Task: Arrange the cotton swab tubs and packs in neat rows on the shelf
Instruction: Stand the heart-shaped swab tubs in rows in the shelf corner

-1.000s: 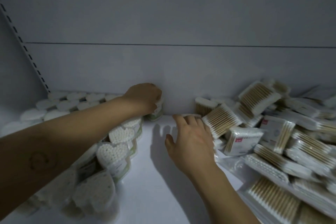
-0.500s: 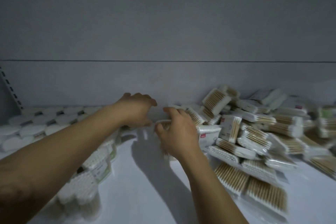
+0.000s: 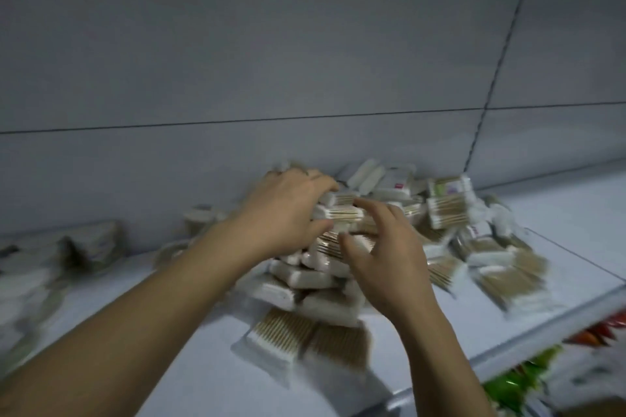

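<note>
Fingers [image 3: 318, 181] of the left hand [image 3: 284, 213] curl over a swab pack [image 3: 342, 211] atop the heap of packs [image 3: 457, 247] at frame centre. The right hand [image 3: 389, 261] spreads wide just beside it. Blurred tubs [image 3: 91, 240] sit at the left of the shelf [image 3: 189, 366].

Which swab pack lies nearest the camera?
The flat pack at the front of the pile, with its wooden sticks showing. It lies lowest in view on the shelf, and the others are heaped behind it.

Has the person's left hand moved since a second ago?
Yes. The left hand went rightward, away from the tubs and onto the pile of packs.
</note>
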A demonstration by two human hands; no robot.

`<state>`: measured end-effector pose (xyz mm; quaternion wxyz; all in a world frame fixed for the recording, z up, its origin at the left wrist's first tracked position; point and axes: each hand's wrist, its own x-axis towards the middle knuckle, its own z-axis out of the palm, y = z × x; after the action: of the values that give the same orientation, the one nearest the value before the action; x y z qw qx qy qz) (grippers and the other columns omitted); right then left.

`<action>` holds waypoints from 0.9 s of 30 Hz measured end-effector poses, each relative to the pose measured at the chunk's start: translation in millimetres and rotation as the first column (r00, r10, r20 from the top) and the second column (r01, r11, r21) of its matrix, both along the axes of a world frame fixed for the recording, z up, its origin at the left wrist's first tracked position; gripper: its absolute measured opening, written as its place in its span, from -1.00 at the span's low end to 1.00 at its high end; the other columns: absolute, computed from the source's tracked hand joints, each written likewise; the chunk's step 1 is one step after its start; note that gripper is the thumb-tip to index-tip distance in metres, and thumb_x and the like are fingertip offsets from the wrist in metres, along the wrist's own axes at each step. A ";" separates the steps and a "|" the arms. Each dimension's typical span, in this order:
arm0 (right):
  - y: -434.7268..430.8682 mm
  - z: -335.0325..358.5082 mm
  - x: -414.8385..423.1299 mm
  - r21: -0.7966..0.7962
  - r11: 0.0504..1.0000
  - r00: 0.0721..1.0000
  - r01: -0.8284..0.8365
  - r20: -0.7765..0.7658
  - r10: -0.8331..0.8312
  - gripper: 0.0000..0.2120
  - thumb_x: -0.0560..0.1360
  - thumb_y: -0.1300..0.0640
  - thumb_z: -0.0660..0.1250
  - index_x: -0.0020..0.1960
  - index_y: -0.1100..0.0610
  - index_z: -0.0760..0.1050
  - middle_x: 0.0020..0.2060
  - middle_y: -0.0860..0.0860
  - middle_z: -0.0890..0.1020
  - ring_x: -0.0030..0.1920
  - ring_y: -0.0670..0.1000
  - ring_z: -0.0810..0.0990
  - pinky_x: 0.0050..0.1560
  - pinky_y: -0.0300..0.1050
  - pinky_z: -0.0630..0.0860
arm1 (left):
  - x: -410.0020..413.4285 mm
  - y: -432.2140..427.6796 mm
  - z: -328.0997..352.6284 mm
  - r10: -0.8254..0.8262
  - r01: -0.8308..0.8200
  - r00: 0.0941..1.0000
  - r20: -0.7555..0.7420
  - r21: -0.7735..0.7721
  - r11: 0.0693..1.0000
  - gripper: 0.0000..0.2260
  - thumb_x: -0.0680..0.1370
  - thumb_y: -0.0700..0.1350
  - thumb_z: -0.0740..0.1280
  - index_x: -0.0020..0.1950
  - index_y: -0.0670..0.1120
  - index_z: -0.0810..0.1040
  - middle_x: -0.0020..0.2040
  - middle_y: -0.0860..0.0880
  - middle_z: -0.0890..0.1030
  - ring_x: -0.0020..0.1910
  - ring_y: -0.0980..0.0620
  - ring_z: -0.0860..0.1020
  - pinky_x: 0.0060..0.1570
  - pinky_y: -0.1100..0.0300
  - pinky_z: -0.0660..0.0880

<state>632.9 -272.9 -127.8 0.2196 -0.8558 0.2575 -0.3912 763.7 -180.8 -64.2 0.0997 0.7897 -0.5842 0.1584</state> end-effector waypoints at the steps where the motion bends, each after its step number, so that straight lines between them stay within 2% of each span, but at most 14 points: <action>1: -16.4 -1.1 -12.3 0.016 0.999 1.000 0.027 -0.007 -0.027 -0.55 0.44 0.05 0.41 0.31 -0.02 0.45 0.19 -0.04 0.51 0.22 0.01 0.46 0.15 -0.18 0.33 | -9.5 -17.3 -2.0 -0.015 0.015 1.000 -0.015 -0.010 1.000 -0.54 0.53 0.13 0.31 0.41 0.10 0.36 0.36 0.08 0.44 0.34 0.01 0.38 0.29 0.08 0.30; 4: -65.1 -7.2 -49.7 0.085 0.991 0.995 0.103 0.006 -0.104 -0.54 0.45 0.04 0.41 0.32 -0.04 0.43 0.14 -0.08 0.49 0.18 -0.02 0.49 0.12 -0.16 0.40 | -35.4 -67.6 -11.2 -0.059 0.058 0.997 -0.057 -0.030 0.998 -0.54 0.53 0.14 0.30 0.41 0.11 0.36 0.37 0.08 0.44 0.35 0.02 0.37 0.30 0.05 0.32; 7: -109.1 -17.5 -81.1 0.140 0.978 0.988 0.156 -0.012 -0.156 -0.53 0.46 0.05 0.41 0.34 -0.01 0.42 0.17 -0.08 0.48 0.19 -0.05 0.46 0.11 -0.23 0.34 | -57.1 -113.0 -22.0 -0.090 0.088 0.992 -0.087 -0.028 0.996 -0.55 0.52 0.14 0.31 0.39 0.11 0.37 0.35 0.08 0.45 0.36 0.02 0.36 0.31 0.07 0.31; 10: -148.7 -27.2 -99.0 0.213 0.962 0.986 0.168 -0.046 -0.162 -0.50 0.46 0.04 0.41 0.37 0.03 0.40 0.28 0.00 0.49 0.25 0.00 0.47 0.21 -0.07 0.42 | -76.6 -153.3 -32.9 -0.076 0.074 0.993 -0.095 -0.019 0.997 -0.54 0.51 0.12 0.33 0.38 0.07 0.37 0.34 0.04 0.45 0.33 -0.03 0.37 0.26 0.05 0.35; 13: -177.1 -30.0 -103.1 0.315 0.937 0.988 0.150 -0.079 -0.132 -0.44 0.46 -0.01 0.41 0.41 0.02 0.36 0.31 -0.02 0.48 0.23 0.01 0.50 0.21 0.04 0.47 | -89.0 -183.4 -43.9 -0.023 0.021 0.993 -0.117 -0.023 1.000 -0.51 0.51 0.08 0.35 0.40 0.03 0.33 0.34 -0.01 0.44 0.30 -0.07 0.39 0.20 0.04 0.36; 16: -189.7 -26.7 -99.5 0.488 0.873 0.999 0.022 0.033 -0.044 -0.44 0.47 0.03 0.40 0.43 -0.03 0.32 0.18 -0.15 0.51 0.14 -0.06 0.54 0.15 0.03 0.52 | -92.8 -201.9 -57.6 0.030 -0.031 0.988 -0.151 0.000 1.000 -0.46 0.50 0.06 0.36 0.43 0.02 0.28 0.36 -0.02 0.41 0.31 -0.08 0.39 0.16 0.06 0.37; 19: -196.3 -26.7 -94.7 0.576 0.813 0.987 -0.086 0.159 -0.008 -0.48 0.49 0.12 0.37 0.40 -0.10 0.32 0.02 -0.30 0.49 0.03 -0.20 0.55 0.12 -0.04 0.54 | -90.1 -215.9 -64.5 0.088 -0.088 0.981 -0.174 0.007 0.996 -0.43 0.48 0.05 0.37 0.43 0.02 0.26 0.34 -0.04 0.44 0.30 -0.10 0.42 0.11 0.07 0.40; 21: -198.5 -30.0 -94.2 0.623 0.768 0.977 -0.146 0.213 0.013 -0.53 0.51 0.14 0.36 0.36 -0.11 0.35 0.03 -0.25 0.51 -0.07 -0.27 0.56 0.06 -0.10 0.57 | -89.8 -223.3 -66.3 0.111 -0.111 0.977 -0.182 0.012 0.994 -0.43 0.47 0.08 0.39 0.42 0.01 0.28 0.34 -0.04 0.45 0.30 -0.10 0.41 0.13 0.07 0.39; 23: -199.3 -32.7 -94.9 0.666 0.720 0.965 -0.195 0.261 0.020 -0.62 0.53 0.16 0.35 0.28 -0.12 0.38 0.04 -0.21 0.55 -0.12 -0.26 0.61 -0.06 -0.18 0.59 | -92.4 -229.1 -68.5 0.113 -0.112 0.976 -0.189 0.016 0.994 -0.42 0.45 0.11 0.41 0.40 0.03 0.30 0.34 -0.02 0.44 0.29 -0.09 0.39 0.16 0.06 0.38; 27: -203.3 -36.0 -96.8 0.739 0.630 0.937 -0.240 0.345 -0.048 -0.65 0.53 0.23 0.33 0.29 0.00 0.45 0.05 -0.02 0.60 -0.04 -0.01 0.66 -0.08 -0.12 0.60 | -100.4 -231.5 -71.3 0.092 -0.103 0.970 -0.225 -0.037 0.994 -0.40 0.43 0.13 0.42 0.40 0.06 0.29 0.33 -0.01 0.41 0.27 -0.08 0.36 0.20 0.03 0.36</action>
<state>536.1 -476.2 -163.8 0.6247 -0.6132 0.3120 -0.3693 663.3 -412.2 -135.5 0.1756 0.8275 -0.5260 0.0876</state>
